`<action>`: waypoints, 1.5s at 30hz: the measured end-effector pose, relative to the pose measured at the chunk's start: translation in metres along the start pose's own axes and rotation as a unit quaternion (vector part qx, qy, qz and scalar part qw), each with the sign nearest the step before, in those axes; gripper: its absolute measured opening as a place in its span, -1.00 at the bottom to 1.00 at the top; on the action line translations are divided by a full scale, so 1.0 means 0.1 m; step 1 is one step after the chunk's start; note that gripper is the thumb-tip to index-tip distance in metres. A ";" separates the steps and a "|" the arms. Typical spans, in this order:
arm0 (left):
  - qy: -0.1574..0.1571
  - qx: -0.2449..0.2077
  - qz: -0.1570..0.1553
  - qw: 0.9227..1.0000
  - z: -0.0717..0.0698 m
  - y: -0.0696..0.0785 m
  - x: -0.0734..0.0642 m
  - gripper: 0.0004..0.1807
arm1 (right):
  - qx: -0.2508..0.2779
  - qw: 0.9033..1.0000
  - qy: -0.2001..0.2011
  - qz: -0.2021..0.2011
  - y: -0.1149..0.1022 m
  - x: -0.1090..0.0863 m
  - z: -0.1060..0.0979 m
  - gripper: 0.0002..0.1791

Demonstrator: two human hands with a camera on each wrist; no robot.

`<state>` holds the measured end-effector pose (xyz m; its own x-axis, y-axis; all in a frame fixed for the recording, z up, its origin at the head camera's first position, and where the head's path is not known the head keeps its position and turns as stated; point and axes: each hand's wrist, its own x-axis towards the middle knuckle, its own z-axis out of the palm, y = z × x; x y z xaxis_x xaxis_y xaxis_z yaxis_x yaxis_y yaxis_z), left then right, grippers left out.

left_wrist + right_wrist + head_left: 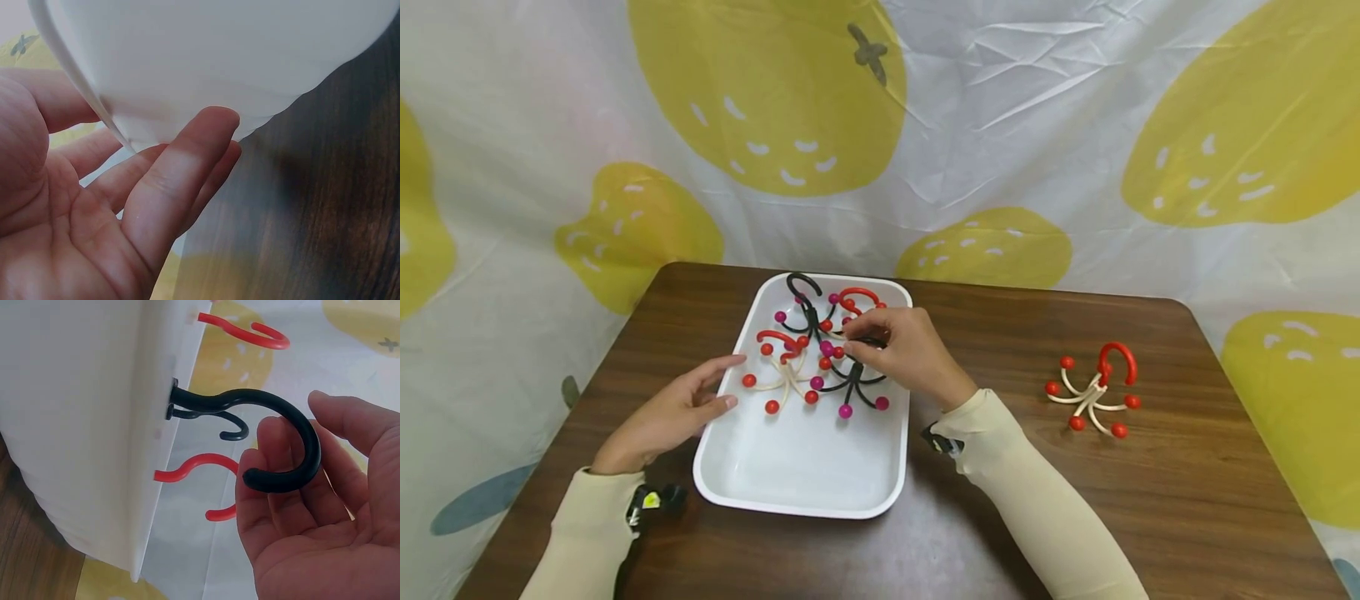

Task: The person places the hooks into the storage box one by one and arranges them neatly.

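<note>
A white tray (797, 467) holds several hook hangers with ball-tipped arms. Two are black with pink balls: one at the back (812, 315) and a nearer black hanger (855, 375). Two have red hooks and cream arms, one at front left (787, 371), the other partly hidden behind my right hand (917, 350). That hand surrounds the nearer black hanger's hook (312, 440), its thumb apart from it in the right wrist view. My left hand (677, 408) is at the tray's left rim, loosely bent fingers (206, 134) beside the tray's outer wall (206, 56).
Another red-hooked hanger (1093, 392) with cream arms and red balls stands on the brown wooden table (1000, 517), right of the tray. Behind the table hangs a white cloth (1000, 108) with yellow fruit prints.
</note>
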<state>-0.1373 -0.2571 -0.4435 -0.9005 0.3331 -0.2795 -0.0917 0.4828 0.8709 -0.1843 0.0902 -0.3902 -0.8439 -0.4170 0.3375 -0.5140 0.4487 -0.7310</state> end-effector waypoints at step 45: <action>-0.011 -0.012 -0.014 1.000 -0.03 -0.03 0.03 -0.23 | -0.053 0.995 0.075 0.049 0.10 -0.60 -0.88 -0.76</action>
<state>-0.1412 -0.2604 -0.4455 -0.8878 0.3373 -0.3130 -0.1275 0.4731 0.8717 -0.1523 0.1889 -0.3654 -0.9004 -0.2483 0.3572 -0.4342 0.5658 -0.7010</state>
